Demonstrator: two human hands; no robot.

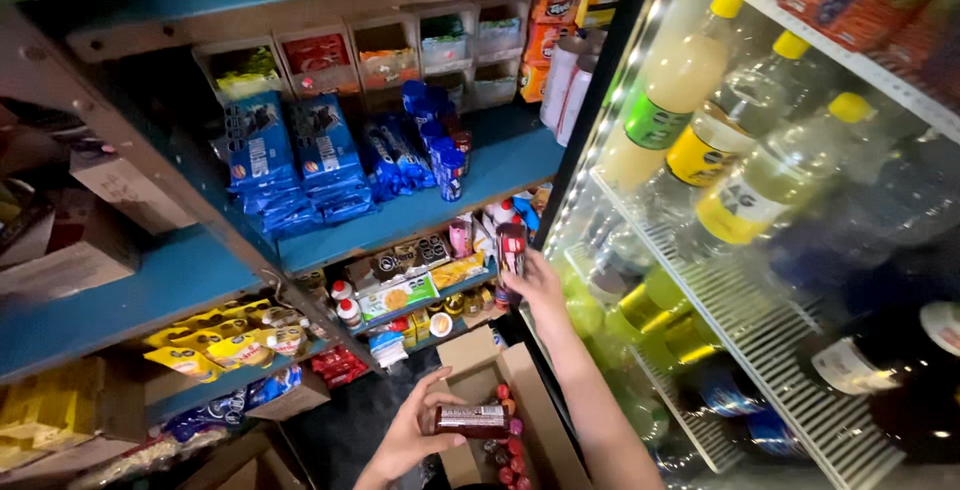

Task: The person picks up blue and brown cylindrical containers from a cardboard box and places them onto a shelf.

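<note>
2 small dark bottles [470, 420] in hands, 3 yellow-cap bottles [680, 80], 1 cardboard box [520, 380]

**Shop shelves beside a glass-fronted drinks fridge**

Blue-painted shelves [470, 185] fill the left side. On the middle shelf lie stacked blue biscuit packets [290, 155] and, beside them, upright blue tubes [440, 145]. Above sit small clear bins [385, 55] of sweets — red, green and mixed. Lower left, yellow snack bags [215, 345] hang over a shelf edge. On the right, a fridge with white wire racks [760, 325] holds pale yellow-capped bottles [700, 100] lying tilted — darker bottles [870, 350] rest on the rack below.
</note>
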